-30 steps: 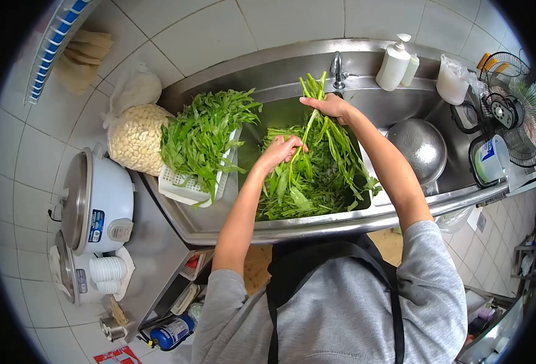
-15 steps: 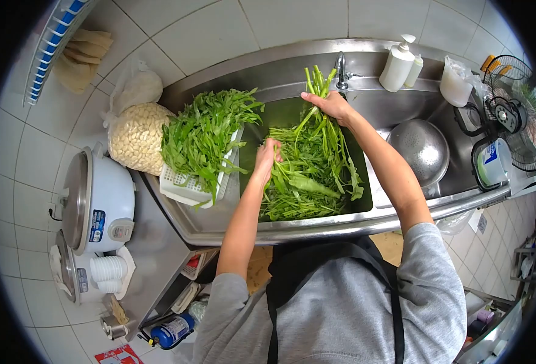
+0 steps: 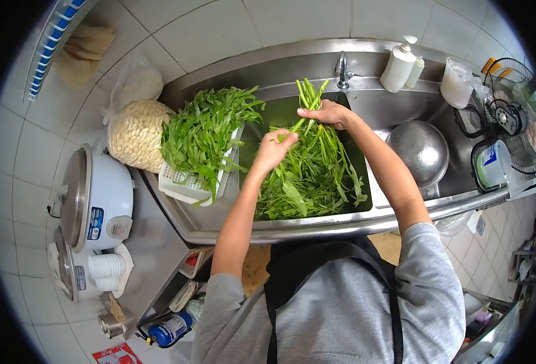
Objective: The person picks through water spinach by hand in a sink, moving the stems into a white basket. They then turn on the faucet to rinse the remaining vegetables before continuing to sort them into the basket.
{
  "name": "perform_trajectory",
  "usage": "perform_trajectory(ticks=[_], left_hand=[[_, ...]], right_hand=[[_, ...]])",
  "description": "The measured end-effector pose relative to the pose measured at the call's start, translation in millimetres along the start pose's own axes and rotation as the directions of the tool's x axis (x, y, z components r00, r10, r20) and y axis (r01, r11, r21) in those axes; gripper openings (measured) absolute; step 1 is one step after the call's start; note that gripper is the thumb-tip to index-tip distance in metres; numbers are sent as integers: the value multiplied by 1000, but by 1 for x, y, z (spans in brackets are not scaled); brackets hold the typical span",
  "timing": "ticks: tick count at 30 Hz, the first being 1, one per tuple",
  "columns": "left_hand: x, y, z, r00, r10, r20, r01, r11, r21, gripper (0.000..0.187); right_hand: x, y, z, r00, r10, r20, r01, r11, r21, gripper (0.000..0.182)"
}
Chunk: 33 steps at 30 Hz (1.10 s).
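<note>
Green stalks, steel sink, seemingly white basket.

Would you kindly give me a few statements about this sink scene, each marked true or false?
1. The right hand grips the stem ends of a bunch of greens. True.
2. The left hand rests on the rice cooker. False: it is on the greens over the sink basin.
3. A white basket left of the basin holds more leafy greens. True.
4. The metal bowl is full of greens. False: none show in it.
</note>
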<state>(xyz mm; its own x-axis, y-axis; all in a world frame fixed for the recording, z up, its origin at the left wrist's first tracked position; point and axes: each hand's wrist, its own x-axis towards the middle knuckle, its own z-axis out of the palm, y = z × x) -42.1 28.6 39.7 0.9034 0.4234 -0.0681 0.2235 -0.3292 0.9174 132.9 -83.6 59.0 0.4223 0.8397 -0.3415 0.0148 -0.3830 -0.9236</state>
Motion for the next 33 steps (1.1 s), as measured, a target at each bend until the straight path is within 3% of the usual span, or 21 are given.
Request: perform_trajectory(ticks=[1,2,4,6,8,10,11,14,15,16,18,19,20,22,23,28,30,32,33], left_hand=[[-1,-1,-7,998,-43,-37,41,998,-54,31],[-4,-2,-17,986,-159,-41,159,987,8,31],[-9,-14,-24,988,18,-151,-23,999,-34,33],[-17,-25,-32,990,6,-141,-11,999,-34,34],[-26,-37,-40,991,-8,-132,3,1000,-31,35],[-33,-47,-43,987,-113,-110,118,992,43,27],[-38,-45,-44,988,-132,-75,128,990,-56,26],[-52,-41,-41,984,-137,-115,125,986,-113,25],[-51,-46,-42,994,-66,-84,68,997,27,31],[-52,-51,-41,994,-66,-85,68,997,26,31],[-54,-58,-35,958,-272,-89,280,823,494,40],[-53,-63,-29,962,-242,-127,271,788,552,43],[-51,-66,-23,962,-242,-129,273,788,551,43],[-49,-58,-8,992,-29,-120,85,862,500,37],[-46,-51,-1,998,-62,-21,65,914,400,34],[-29,-7,41,999,-29,28,18,939,344,31],[-23,-6,44,999,-20,30,8,936,351,31],[-17,-9,41,994,-73,80,42,939,342,29],[-16,-11,37,996,-22,88,-1,966,260,27]], right_hand=[[2,4,-6,998,43,54,-40,998,-44,74],[-1,12,-12,996,33,86,-33,999,-10,72],[2,31,-24,996,-23,87,26,999,-40,66],[-1,39,-34,997,-28,73,34,996,-87,56],[-12,34,-42,993,113,42,-114,993,8,46],[-4,50,-51,996,93,-7,-92,990,109,39],[-2,56,-58,994,113,-7,-112,988,110,38],[-6,57,-69,993,117,-9,-115,988,104,35],[-10,55,-72,992,121,-32,-115,983,142,34],[-13,52,-73,991,127,-54,-115,977,180,32],[-9,56,-79,993,116,-32,-108,977,184,30],[-8,55,-79,995,92,-40,-80,967,242,30],[-8,55,-80,996,68,-52,-50,953,299,31],[-5,55,-76,999,23,-44,-5,931,364,33],[-7,51,-72,998,25,-54,-2,919,393,33],[1,43,-47,1000,11,15,-17,889,457,38],[-2,37,-37,998,-21,59,-6,905,426,28],[-5,31,-33,1000,1,21,-8,941,339,36],[-6,29,-33,999,-2,-39,10,976,215,46]])
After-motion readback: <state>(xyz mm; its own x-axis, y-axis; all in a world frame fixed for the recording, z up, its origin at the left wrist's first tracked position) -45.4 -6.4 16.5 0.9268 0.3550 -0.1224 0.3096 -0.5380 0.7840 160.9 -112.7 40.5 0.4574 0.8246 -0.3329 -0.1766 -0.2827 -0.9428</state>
